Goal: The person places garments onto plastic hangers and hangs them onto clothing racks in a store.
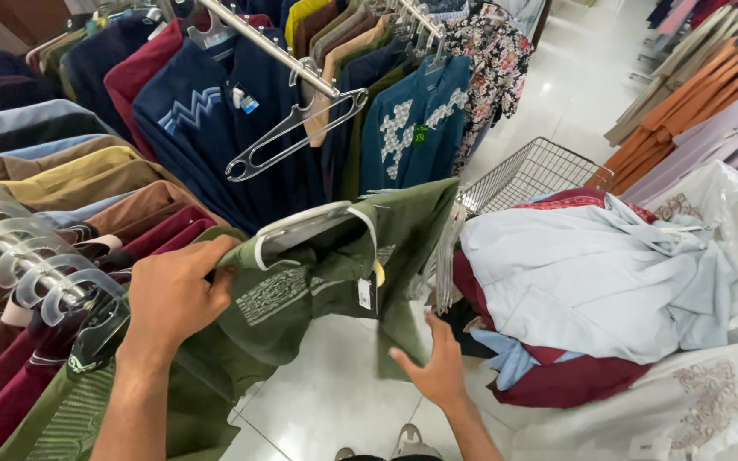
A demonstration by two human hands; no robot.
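Note:
My left hand (172, 294) grips the shoulder of an olive green shirt (326, 273) with pale embroidery, which hangs on a white hanger (305, 224) with a small tag dangling from the collar. My right hand (436, 365) is open under the shirt's lower hem, fingers spread and touching the cloth. The shirt is held out level in front of a rail of hanging shirts.
Clothes rails with dark blue, teal, maroon and tan shirts (215, 119) fill the left and back. An empty grey hanger (288, 132) hangs on a metal rail. A wire basket (531, 171) piled with light blue and maroon garments (591, 282) stands right. White tiled floor (335, 401) lies below.

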